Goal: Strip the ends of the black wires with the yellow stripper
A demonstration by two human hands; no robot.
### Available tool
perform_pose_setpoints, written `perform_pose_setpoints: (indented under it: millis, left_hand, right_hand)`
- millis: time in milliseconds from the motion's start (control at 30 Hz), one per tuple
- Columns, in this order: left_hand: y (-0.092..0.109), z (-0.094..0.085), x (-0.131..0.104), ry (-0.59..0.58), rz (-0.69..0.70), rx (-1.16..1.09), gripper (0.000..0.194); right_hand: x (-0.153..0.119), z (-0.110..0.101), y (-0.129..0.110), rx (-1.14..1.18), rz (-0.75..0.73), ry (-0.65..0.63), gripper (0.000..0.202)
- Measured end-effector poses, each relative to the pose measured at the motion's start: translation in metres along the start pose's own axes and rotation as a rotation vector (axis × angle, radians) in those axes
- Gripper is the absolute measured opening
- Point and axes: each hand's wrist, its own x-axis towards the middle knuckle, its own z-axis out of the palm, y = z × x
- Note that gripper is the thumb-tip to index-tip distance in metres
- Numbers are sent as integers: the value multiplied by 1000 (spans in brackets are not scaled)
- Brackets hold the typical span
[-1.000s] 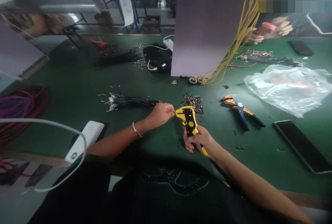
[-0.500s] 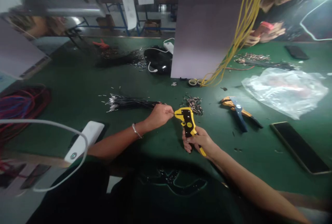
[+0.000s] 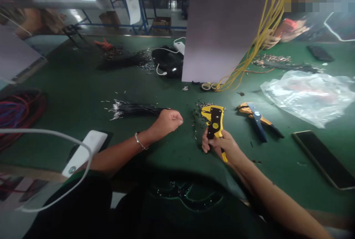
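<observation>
My right hand (image 3: 222, 143) is closed around the handles of a yellow and black wire stripper (image 3: 215, 122), its head pointing up and left. My left hand (image 3: 168, 123) is closed, thumb and fingers pressed together, at the right end of a bundle of black wires (image 3: 138, 109). Whatever its fingertips may pinch is too small to make out. The bundle's silvery ends fan out to the left. Small dark and coppery pieces (image 3: 195, 115) lie scattered between my left hand and the stripper, which partly covers them.
A blue and orange stripper (image 3: 256, 119), a phone (image 3: 323, 157) and a plastic bag (image 3: 310, 93) lie to the right. Yellow wires (image 3: 249, 58) hang beside an upright grey panel (image 3: 219, 32). A white power bank (image 3: 85, 152) is near my left forearm. Another person's hands (image 3: 294, 32) hold something red.
My right hand has moved right with the yellow stripper, away from my left hand. My left hand has shifted slightly left. The stripper's head no longer meets my left fingertips.
</observation>
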Motion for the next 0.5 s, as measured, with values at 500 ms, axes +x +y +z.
perform_pose_setpoints:
  millis: [500]
  left_hand:
    - [7,9,-6,-90,-147,-193,6]
  right_hand:
    - [-3,4,10,-5,66,-181,32]
